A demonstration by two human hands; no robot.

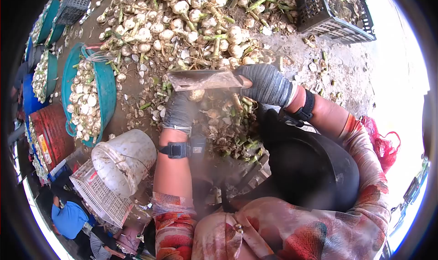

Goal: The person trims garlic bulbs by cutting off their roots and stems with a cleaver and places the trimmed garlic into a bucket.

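My right hand [267, 84], in a grey knitted glove, is closed round the handle of a wide cleaver [205, 80]. The blade reaches left over my left hand [179, 111], which wears the same kind of glove. A garlic bulb [197, 95] shows just under the blade, beside my left fingers. Those fingers are mostly hidden behind the blade, so their grip cannot be made out. Beyond the blade lies a big heap of garlic bulbs with stalks [182, 27]. Cut stalks and leaf scraps [228, 123] lie below my hands.
A teal basket of bulbs [109, 96] stands at the left, with a white bucket [123, 162] on its side near a pale crate [102, 194]. A black crate [319, 18] is at the upper right. A person in blue [68, 219] is at the lower left.
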